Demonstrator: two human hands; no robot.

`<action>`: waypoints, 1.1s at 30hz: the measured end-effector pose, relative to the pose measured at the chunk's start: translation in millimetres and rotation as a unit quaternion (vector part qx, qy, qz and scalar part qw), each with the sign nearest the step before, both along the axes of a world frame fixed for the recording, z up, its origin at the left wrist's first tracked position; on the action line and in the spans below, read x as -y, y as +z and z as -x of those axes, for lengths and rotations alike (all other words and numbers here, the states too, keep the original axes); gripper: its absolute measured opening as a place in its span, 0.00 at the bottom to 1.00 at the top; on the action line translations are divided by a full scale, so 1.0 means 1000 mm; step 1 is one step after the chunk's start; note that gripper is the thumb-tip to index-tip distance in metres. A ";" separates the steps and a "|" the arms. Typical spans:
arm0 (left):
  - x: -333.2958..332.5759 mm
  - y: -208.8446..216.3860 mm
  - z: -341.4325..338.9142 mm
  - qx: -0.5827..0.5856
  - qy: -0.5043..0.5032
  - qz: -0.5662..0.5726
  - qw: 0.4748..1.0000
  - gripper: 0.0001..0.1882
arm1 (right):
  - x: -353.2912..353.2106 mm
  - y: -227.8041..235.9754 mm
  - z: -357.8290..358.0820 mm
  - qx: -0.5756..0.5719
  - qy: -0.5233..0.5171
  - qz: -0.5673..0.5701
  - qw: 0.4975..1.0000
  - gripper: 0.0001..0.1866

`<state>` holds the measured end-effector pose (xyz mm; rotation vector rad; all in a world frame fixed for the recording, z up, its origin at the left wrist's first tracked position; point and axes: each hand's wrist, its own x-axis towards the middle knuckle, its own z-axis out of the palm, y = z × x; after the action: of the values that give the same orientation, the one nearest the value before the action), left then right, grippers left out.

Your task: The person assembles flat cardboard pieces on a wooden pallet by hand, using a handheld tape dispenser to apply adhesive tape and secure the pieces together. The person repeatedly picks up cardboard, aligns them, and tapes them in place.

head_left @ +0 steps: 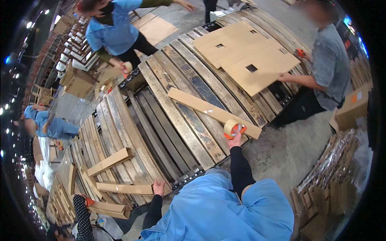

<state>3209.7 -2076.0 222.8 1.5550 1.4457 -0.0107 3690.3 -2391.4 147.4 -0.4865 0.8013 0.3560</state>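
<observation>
Right hand (236, 138), just right of frame centre, fingers wrapped on a tape dispenser (233, 129) with an orange frame, set on the near end of a long cardboard strip (209, 111) lying on the slatted wooden desk (169, 120). Left hand (158, 188), lower centre-left, fingers curled on the end of a second folded cardboard piece (125, 188). Judgement: keep the roll flat on the strip, pull straight along it.

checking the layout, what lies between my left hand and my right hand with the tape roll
In the head view, only bare dark wooden slats of the long table lie between the left hand and the right hand on the orange tape dispenser.
</observation>
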 end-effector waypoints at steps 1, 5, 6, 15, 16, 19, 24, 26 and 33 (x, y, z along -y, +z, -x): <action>0.012 0.011 -0.004 0.014 0.030 0.011 0.999 0.42 | 0.000 -0.008 -0.013 -0.015 -0.030 0.013 0.999 0.26; 0.030 0.015 0.033 -0.005 0.050 -0.046 0.998 0.23 | -0.018 -0.017 -0.045 0.000 -0.037 -0.011 0.999 0.29; 0.048 0.018 0.016 0.010 0.062 -0.032 0.997 0.17 | 0.005 -0.027 -0.064 0.005 -0.038 0.011 0.999 0.30; 0.163 0.024 0.066 -0.080 0.187 -0.033 0.979 0.32 | 0.004 -0.002 -0.093 0.046 0.042 0.116 0.991 0.30; 0.174 0.026 0.073 -0.095 0.189 -0.030 0.977 0.32 | -0.004 0.005 -0.086 0.025 0.050 0.130 0.990 0.30; 0.180 0.021 0.043 -0.113 0.153 -0.003 0.982 0.31 | 0.010 0.004 -0.102 0.028 0.044 0.088 0.995 0.29; 0.153 0.016 0.005 -0.059 0.166 -0.043 0.984 0.29 | -0.003 0.003 -0.101 0.017 0.125 0.054 0.991 0.23; 0.134 0.014 -0.002 -0.043 0.169 -0.041 0.984 0.32 | -0.027 0.006 -0.090 0.000 0.154 -0.008 0.988 0.22; 0.076 0.033 -0.037 0.005 0.209 -0.079 0.975 0.33 | -0.182 0.044 -0.042 0.023 0.338 -0.146 0.929 0.23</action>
<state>3247.2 -2152.3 255.6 1.3431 1.7747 0.3686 3732.4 -2209.2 191.3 -0.4769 0.4997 1.0847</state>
